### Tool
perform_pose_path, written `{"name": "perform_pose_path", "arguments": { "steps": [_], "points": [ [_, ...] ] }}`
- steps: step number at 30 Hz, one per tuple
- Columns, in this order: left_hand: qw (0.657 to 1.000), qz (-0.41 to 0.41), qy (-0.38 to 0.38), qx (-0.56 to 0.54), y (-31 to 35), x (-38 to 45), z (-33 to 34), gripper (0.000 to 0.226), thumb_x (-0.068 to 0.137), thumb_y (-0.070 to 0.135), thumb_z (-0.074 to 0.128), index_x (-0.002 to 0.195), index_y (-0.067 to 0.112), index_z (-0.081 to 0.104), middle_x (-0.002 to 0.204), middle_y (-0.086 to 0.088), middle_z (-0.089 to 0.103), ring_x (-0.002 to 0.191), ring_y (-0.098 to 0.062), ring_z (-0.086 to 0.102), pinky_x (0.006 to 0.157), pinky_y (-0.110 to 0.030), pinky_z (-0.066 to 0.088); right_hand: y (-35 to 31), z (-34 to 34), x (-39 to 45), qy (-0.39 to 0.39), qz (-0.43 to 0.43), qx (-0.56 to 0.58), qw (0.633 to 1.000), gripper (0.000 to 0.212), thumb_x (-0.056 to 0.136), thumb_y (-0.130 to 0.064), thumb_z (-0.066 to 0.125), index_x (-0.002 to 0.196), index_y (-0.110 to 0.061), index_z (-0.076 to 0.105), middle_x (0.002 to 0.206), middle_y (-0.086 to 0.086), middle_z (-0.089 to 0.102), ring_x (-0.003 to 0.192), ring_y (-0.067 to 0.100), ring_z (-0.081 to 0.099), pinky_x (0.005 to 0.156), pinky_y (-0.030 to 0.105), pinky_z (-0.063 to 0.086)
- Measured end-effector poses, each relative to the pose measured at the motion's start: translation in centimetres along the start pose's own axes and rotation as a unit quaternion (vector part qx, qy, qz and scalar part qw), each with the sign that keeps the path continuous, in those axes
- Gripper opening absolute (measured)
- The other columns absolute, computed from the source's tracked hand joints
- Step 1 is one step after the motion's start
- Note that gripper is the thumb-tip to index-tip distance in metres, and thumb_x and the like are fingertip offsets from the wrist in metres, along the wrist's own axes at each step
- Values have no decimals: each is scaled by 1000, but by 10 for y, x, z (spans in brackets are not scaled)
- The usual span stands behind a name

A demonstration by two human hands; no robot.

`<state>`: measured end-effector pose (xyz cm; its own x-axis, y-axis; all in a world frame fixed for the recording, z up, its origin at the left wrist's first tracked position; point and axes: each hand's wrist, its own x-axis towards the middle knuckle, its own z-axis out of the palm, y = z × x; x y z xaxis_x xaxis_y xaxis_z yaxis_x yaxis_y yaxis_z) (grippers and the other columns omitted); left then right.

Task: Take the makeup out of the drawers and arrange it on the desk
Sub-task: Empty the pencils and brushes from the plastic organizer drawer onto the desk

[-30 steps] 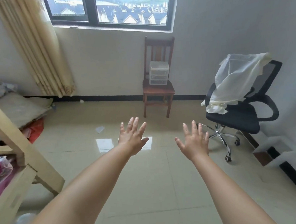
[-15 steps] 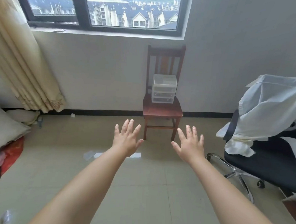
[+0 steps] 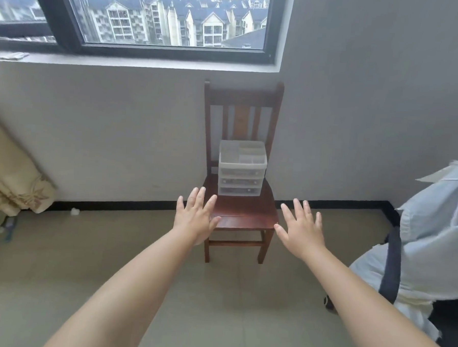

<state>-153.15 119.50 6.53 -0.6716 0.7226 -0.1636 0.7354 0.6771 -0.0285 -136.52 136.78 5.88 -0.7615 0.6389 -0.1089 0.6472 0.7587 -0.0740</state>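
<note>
Nearest, two bare forearms stretched forward over the tiled floor [image 3: 215, 305], palms down. Left hand [image 3: 195, 219] raised in front of the chair [image 3: 237, 216], just left of the seat's front edge as seen from the head camera, fingers [image 3: 198, 198] straight and spread, thumb out to the side toward the seat; holding nothing. Right hand [image 3: 300, 229] level with it, just right of the seat's front corner, fingers [image 3: 299, 210] likewise straight and fanned apart, thumb pointing in toward the seat, holding nothing. Cannot tell whether either hand touches the chair; both appear short of it, in the air.

Right of the chair, near the right arm, an office chair [image 3: 391, 264] with a pale cloth [image 3: 436, 237] draped over its back and a dark strap or frame piece running down the front.

Beyond the hands, the chair itself: dark red-brown wood, slatted back, standing against the wall [image 3: 118, 130] under the window [image 3: 162, 16]. On the rear half of the seat, against the backrest, a small clear plastic drawer unit [image 3: 241, 171]: three shallow drawers stacked, all pushed in, with an open divided tray on top. Contents too blurred to make out.

Left of the chair, well apart, a cream curtain [image 3: 10, 177] bunched down to the floor, with a small white scrap [image 3: 74, 211] by the dark skirting.

Farthest, above the chair, the dark-framed window with rows of apartment buildings outside.
</note>
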Motion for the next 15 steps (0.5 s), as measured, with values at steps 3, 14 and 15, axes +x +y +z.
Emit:
{"name": "perform_pose_path", "arguments": {
  "steps": [3, 14, 15],
  "points": [
    [1000, -13, -5, -6, 0, 66, -6, 58, 95, 48, 19, 145, 25, 2, 155, -6, -7, 142, -21, -11, 113, -47, 2, 10, 4, 71, -26, -4, 3, 1000, 58, 94, -46, 28, 145, -25, 10, 155, 6, -1, 142, 25, -8, 114, 48, 0],
    [998, -8, -40, -41, -47, 291, 29, 58, 96, 47, 23, 145, 20, 9, 155, -8, 1, 142, -22, -3, 113, -45, 7, -27, 46, 312, -116, 22, 43, 992, 55, 95, -39, 31, 144, -18, 16, 154, 7, 10, 143, 25, 0, 114, 46, 4],
    [998, -1, -43, -43, -53, 312, 36, 58, 95, 46, 24, 145, 19, 10, 155, -8, 2, 142, -22, -2, 113, -45, 8, -32, 55, 330, -127, 35, 56, 990, 55, 95, -38, 32, 144, -17, 17, 154, 8, 10, 143, 25, 0, 114, 46, 5]
  ]
}}
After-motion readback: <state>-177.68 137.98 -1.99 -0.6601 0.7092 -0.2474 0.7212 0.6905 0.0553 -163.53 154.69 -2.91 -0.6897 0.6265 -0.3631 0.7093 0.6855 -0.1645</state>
